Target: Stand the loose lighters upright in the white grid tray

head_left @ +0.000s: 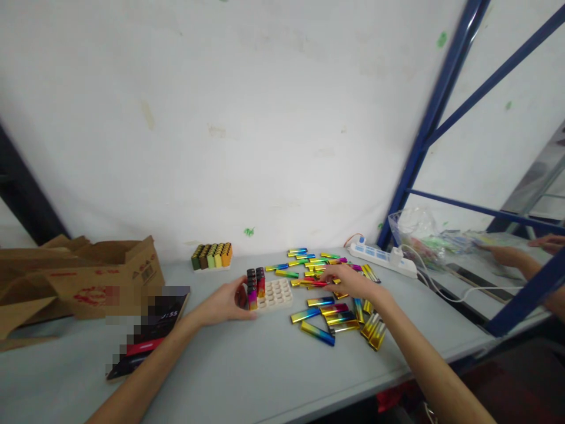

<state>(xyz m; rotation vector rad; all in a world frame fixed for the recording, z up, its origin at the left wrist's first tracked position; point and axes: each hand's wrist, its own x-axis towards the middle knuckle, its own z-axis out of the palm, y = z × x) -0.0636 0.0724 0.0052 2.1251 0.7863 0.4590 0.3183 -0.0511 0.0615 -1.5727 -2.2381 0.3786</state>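
A white tray (277, 294) with rows of slots stands on the table, with several purple and red lighters (252, 290) upright at its left end. My left hand (226, 303) is closed round that end, thumb in front and fingers partly hidden behind. Shiny lighters (318, 334) in yellow, blue, green and purple lie scattered to the right of the tray. My right hand (346, 279) reaches into them, fingertips pinched at a red and gold lighter (309, 283) lying among the others.
Another tray of green, yellow and orange lighters (212, 257) stands by the wall. An open cardboard box (119, 282) and a phone (154, 330) lie left. At right are a power strip (382, 259), blue frame posts (424, 147) and another person's hand (507, 257).
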